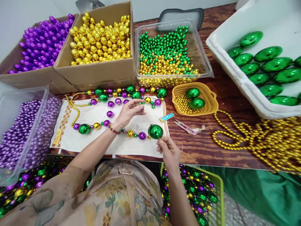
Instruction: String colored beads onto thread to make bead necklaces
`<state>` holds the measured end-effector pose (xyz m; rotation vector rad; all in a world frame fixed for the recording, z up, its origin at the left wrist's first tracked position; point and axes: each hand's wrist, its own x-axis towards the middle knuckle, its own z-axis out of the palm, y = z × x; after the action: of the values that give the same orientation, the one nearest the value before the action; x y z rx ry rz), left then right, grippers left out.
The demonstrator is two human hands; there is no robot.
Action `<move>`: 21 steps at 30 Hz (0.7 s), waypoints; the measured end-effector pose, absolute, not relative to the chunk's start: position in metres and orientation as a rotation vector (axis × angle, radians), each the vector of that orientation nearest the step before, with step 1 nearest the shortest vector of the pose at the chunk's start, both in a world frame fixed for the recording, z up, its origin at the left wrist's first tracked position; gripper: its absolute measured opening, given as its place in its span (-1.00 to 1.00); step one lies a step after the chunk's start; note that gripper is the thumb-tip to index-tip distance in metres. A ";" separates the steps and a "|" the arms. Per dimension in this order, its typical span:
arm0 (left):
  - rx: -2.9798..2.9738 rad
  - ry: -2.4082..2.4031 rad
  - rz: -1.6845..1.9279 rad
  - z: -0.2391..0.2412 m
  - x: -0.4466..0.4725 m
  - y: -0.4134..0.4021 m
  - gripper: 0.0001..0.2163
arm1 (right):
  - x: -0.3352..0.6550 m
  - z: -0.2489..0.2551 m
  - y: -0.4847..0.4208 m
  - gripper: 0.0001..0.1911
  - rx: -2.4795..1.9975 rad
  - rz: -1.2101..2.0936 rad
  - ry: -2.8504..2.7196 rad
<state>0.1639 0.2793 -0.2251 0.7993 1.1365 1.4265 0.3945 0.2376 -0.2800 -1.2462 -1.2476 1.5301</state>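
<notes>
My left hand pinches a thin needle that slants down into a large green ball. My right hand is closed just under that ball and seems to pinch the thread end. The ball is the last piece on a bead string of purple, gold and green beads. The string loops over a white cloth on the wooden table.
Boxes of purple beads and gold beads stand at the back, beside a clear tray of green and gold beads. A yellow basket, snips, gold bead strands, a white tray of green ovals lie right.
</notes>
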 end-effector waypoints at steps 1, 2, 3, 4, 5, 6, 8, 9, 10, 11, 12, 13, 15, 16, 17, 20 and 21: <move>0.847 1.162 1.423 -0.225 0.163 0.280 -0.69 | 0.394 -0.281 0.239 -0.71 -1.233 1.553 -1.240; 0.896 1.186 1.415 -0.224 0.163 0.280 -0.71 | 0.392 -0.281 0.241 -0.71 -1.217 1.573 -1.237; 0.944 1.207 1.400 -0.223 0.163 0.280 -0.72 | 0.391 -0.282 0.242 -0.71 -1.204 1.589 -1.237; 0.983 1.223 1.381 -0.222 0.163 0.279 -0.73 | 0.390 -0.282 0.245 -0.71 -1.195 1.601 -1.239; 1.006 1.234 1.360 -0.222 0.164 0.279 -0.74 | 0.388 -0.283 0.247 -0.71 -1.189 1.612 -1.239; 1.008 1.241 1.344 -0.221 0.164 0.278 -0.74 | 0.386 -0.284 0.249 -0.71 -1.184 1.625 -1.234; 0.957 1.235 1.323 -0.220 0.166 0.276 -0.74 | 0.383 -0.285 0.254 -0.71 -1.170 1.659 -1.210; 0.926 1.229 1.322 -0.220 0.167 0.276 -0.74 | 0.381 -0.286 0.256 -0.70 -1.159 1.680 -1.199; 0.910 1.230 1.323 -0.219 0.168 0.275 -0.75 | 0.380 -0.288 0.258 -0.70 -1.147 1.701 -1.192; 0.917 1.242 1.328 -0.219 0.168 0.275 -0.76 | 0.380 -0.289 0.260 -0.69 -1.138 1.718 -1.190; 0.944 1.267 1.339 -0.219 0.169 0.275 -0.78 | 0.379 -0.291 0.262 -0.69 -1.134 1.725 -1.190; 0.986 1.303 1.355 -0.218 0.170 0.276 -0.80 | 0.380 -0.293 0.264 -0.69 -1.137 1.723 -1.190; 1.051 1.373 1.391 -0.216 0.171 0.277 -0.82 | 0.383 -0.298 0.269 -0.68 -1.168 1.688 -1.205; 1.060 1.388 1.411 -0.214 0.172 0.278 -0.82 | 0.386 -0.300 0.271 -0.66 -1.197 1.660 -1.230; 1.057 1.389 1.431 -0.212 0.172 0.279 -0.82 | 0.389 -0.301 0.273 -0.64 -1.228 1.624 -1.274; 1.044 1.361 1.495 -0.202 0.174 0.281 -0.79 | 0.396 -0.296 0.280 -0.65 -1.281 1.446 -1.469; 1.054 1.357 1.525 -0.198 0.175 0.280 -0.79 | 0.396 -0.291 0.282 -0.67 -1.272 1.369 -1.528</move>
<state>0.1751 0.2804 -0.1978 1.0538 1.3571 1.5254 0.3960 0.2815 -0.2913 -1.2718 -1.5278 1.3692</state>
